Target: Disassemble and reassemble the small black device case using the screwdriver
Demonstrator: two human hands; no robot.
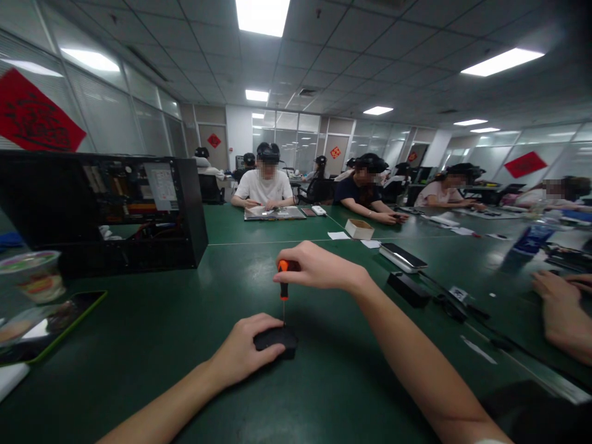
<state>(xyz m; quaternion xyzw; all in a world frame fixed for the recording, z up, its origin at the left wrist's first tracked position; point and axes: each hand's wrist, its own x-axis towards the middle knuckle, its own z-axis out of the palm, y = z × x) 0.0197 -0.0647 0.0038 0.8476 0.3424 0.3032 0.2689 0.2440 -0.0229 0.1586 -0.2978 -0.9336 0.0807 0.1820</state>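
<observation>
A small black box-like device [280,340] lies on the green table [222,308] in front of me. My left hand [247,346] grips it from the left, fingers along its far edge and thumb across the near side. Above it, my right hand [311,266] holds a screwdriver [283,290] with an orange and black handle. The screwdriver stands upright, its thin shaft pointing down and its tip at the far edge of the device's top. Whether a screw sits under the tip is too small to tell.
An open black computer case [194,216] stands at the left, near a plastic cup [39,277] and a green-edged tablet-like thing [69,327]. To the right are a power bank-like device [402,257], a black block [407,290] and cables. Co-workers sit across the table; another person's hands [562,302] rest at right.
</observation>
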